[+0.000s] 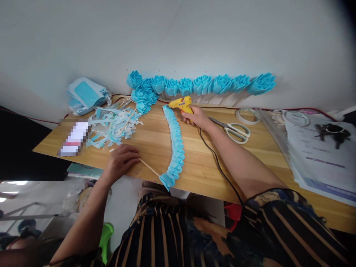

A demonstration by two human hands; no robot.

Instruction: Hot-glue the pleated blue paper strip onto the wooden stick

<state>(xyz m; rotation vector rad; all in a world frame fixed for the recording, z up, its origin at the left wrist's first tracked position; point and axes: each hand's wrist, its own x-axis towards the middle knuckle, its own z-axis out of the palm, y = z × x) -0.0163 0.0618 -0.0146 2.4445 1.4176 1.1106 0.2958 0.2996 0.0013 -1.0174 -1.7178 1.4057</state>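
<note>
While the right hand [197,116] grips a yellow plastic glue gun [182,104] beside the curved blue pleated paper strip [175,142], the left hand [121,160] pinches a thin wooden stick [148,167].

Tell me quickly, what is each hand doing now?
Left hand: closed on a thin wooden stick.
Right hand: closed on the yellow glue gun.

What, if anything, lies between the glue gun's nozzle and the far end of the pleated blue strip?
Nothing visible. The right hand holds the glue gun with its nozzle just beside the pleated blue strip, only bare wooden table between. The scissors lie off on the other side.
</note>
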